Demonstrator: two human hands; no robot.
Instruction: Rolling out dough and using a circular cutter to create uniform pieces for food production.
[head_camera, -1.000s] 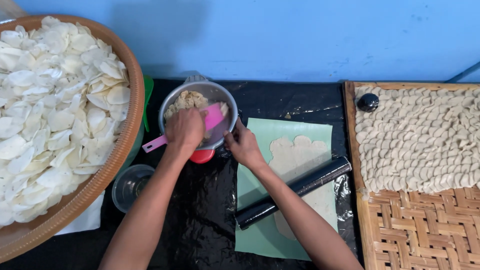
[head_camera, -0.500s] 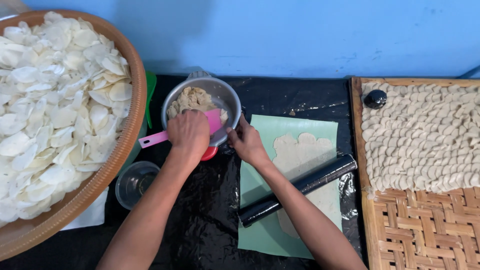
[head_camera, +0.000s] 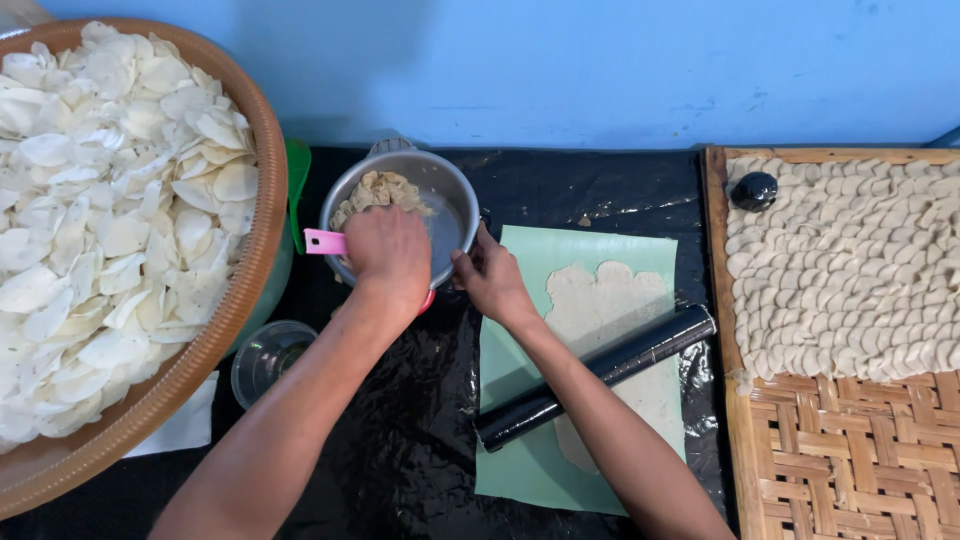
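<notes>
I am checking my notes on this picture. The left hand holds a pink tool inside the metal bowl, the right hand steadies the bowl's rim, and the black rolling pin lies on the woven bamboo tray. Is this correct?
Not quite. In the head view the black rolling pin lies on the flattened dough on the green mat, not on the woven bamboo tray. The left hand with the pink tool in the metal bowl and the right hand are correct.

A table covered in crinkled black plastic sheeting (head_camera: 400, 450) carries a round metal bowl (head_camera: 455, 200), pale green mat (head_camera: 530, 470), woven bamboo tray (head_camera: 850, 460) and small clear glass (head_camera: 265, 360).
</notes>
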